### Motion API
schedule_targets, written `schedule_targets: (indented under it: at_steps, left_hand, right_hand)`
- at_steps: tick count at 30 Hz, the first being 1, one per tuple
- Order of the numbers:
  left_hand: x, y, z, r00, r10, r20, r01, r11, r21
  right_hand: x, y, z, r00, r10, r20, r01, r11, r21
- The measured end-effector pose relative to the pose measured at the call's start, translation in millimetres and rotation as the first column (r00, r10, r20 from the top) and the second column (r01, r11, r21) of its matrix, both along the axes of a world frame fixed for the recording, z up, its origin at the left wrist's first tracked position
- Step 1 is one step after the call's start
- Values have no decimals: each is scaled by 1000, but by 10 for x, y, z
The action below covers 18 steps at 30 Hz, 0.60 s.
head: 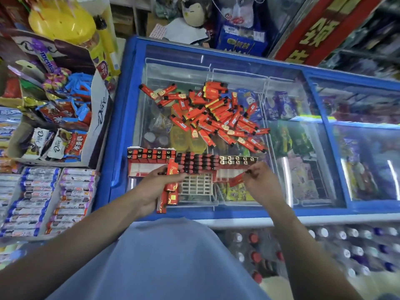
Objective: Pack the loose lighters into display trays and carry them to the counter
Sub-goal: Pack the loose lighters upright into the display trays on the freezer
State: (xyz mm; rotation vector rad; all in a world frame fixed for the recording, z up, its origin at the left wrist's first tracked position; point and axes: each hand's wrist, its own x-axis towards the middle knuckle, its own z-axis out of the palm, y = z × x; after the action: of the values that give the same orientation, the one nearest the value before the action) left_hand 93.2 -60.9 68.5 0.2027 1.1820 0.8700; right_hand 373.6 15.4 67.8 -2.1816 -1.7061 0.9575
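A blue chest freezer [121, 118] is showing ice creams [283, 105] under its glass; Dove chocolate packets [57, 146] are lying in a box left of it.

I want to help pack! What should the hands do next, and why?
Probably the right hand should slot the single lighter it pinches into the tray, whose white slots are still empty. The left hand already grips a bundle of lighters as the next supply.

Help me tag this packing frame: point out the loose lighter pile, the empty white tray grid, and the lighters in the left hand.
loose lighter pile [218, 118], head view, centre of heap
white tray grid [196, 184], head view, empty slots
held lighters [171, 187], head view, middle of bundle
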Motion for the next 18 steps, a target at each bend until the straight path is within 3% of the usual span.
schedule_targets:
  at_steps: [7, 13, 18]
  left_hand:
    - [178, 149, 103, 997, -41, 68, 41, 999, 11]
    - [290, 186, 99, 996, -42, 76, 43, 999, -13]
    - [298, 143, 68, 998, -28, 63, 30, 999, -38]
  right_hand:
    - [268, 144, -95, 981, -190, -46, 195, 970, 143]
    - [263, 159, -246, 947, -202, -248, 220, 974, 46]
    - [328, 166, -412, 926, -242, -289, 274, 959, 75]
